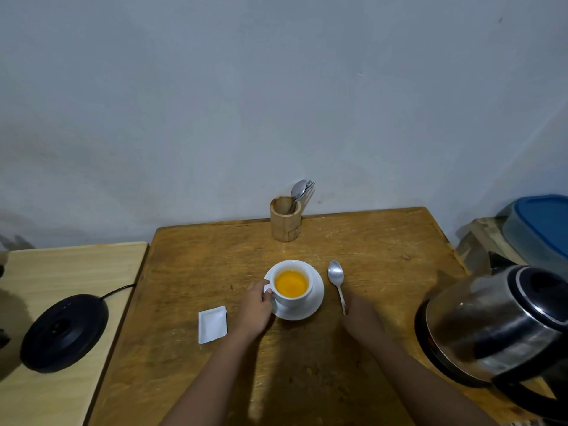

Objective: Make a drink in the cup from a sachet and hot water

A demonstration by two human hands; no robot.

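Note:
A white cup (292, 298) with orange liquid stands on a white saucer (316, 298) in the middle of the brown wooden table (384, 241). My left hand (256, 309) grips the cup's handle on its left side. A metal spoon (336, 279) lies flat on the table to the right of the saucer, bowl pointing away. My right hand (361, 315) rests at the near end of the spoon's handle, fingers closed around it. A white sachet (212, 324) lies flat to the left of my left hand.
A steel electric kettle (498, 330) stands at the table's right edge. Its black base (64, 332) with cord sits on a lighter table (70, 265) at left. A bamboo holder (285, 219) with cutlery stands at the back by the wall. A blue-lidded container (541, 226) is far right.

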